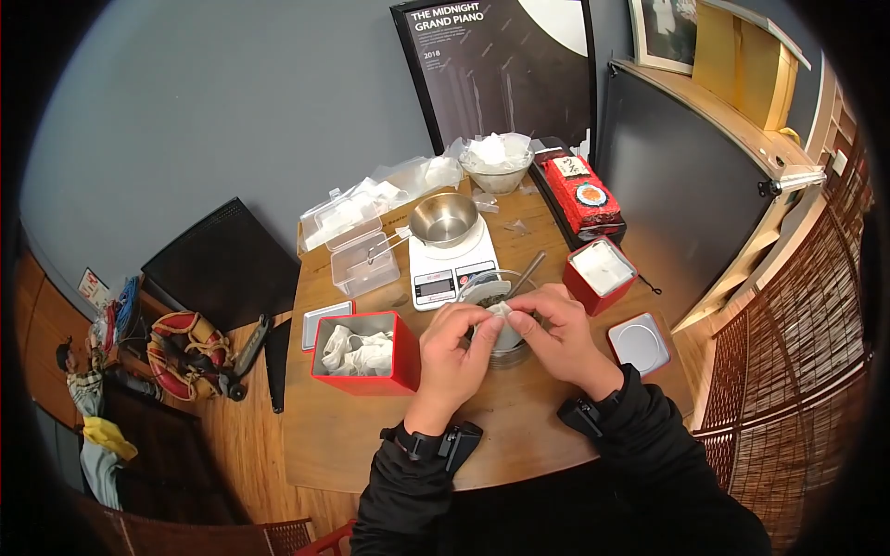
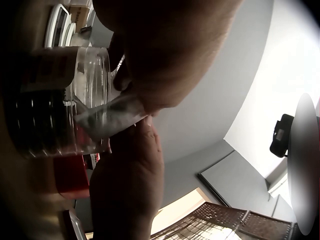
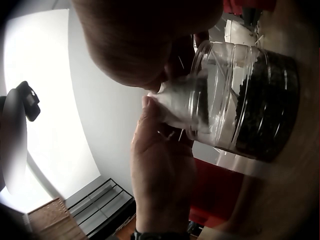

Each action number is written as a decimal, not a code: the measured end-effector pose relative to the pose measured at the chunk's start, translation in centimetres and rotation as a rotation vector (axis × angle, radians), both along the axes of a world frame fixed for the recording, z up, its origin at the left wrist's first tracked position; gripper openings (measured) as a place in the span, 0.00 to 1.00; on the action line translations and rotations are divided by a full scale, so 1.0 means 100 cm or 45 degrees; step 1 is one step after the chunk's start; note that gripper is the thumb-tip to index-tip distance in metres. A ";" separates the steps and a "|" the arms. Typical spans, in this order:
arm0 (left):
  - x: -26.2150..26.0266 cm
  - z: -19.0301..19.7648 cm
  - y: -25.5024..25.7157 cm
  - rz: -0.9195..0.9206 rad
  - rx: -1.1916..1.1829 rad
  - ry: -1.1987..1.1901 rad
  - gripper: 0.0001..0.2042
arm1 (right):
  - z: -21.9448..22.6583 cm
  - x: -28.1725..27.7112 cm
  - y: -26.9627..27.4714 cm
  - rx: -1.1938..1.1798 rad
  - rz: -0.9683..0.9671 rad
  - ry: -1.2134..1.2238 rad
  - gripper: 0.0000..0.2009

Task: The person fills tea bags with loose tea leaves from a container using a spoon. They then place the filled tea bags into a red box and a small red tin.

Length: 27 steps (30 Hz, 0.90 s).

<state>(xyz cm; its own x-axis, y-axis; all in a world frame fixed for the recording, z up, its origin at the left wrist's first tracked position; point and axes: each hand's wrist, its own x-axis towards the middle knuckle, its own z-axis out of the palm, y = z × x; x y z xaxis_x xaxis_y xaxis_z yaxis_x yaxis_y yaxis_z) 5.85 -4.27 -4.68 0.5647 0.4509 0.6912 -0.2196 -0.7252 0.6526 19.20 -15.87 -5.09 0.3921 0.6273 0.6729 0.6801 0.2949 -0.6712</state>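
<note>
Both hands meet over a clear plastic jar (image 3: 270, 100) at the middle of the table. Dark loose leaves fill its lower part, and a spoon handle (image 1: 528, 272) leans out of it. My left hand (image 1: 454, 360) and right hand (image 1: 560, 341) pinch the top of a small white tea bag (image 3: 180, 102) between thumbs and fingers. In the right wrist view the bag hangs down into the jar's mouth, with dark contents at its bottom. From the head view the fingers hide most of the bag and part of the jar.
Left of the jar stands a red tin (image 1: 366, 380) holding white bags; another red tin (image 1: 601, 298) and a lid (image 1: 640, 344) are on the right. Behind are a kitchen scale (image 1: 436, 289) bearing a steel bowl (image 1: 445, 222), a plastic box (image 1: 365, 269) and a red package (image 1: 582, 196).
</note>
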 end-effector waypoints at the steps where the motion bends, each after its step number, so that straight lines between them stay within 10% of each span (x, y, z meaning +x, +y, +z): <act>1: 0.000 -0.001 -0.001 0.027 -0.114 -0.041 0.05 | 0.002 -0.001 -0.001 -0.028 -0.007 0.022 0.08; 7: -0.003 -0.006 0.001 -0.101 -0.613 -0.185 0.06 | -0.005 0.000 0.000 -0.016 0.008 0.082 0.10; 27: -0.010 -0.002 0.006 -0.267 -0.841 -0.069 0.05 | -0.004 0.002 0.000 0.045 -0.067 0.129 0.09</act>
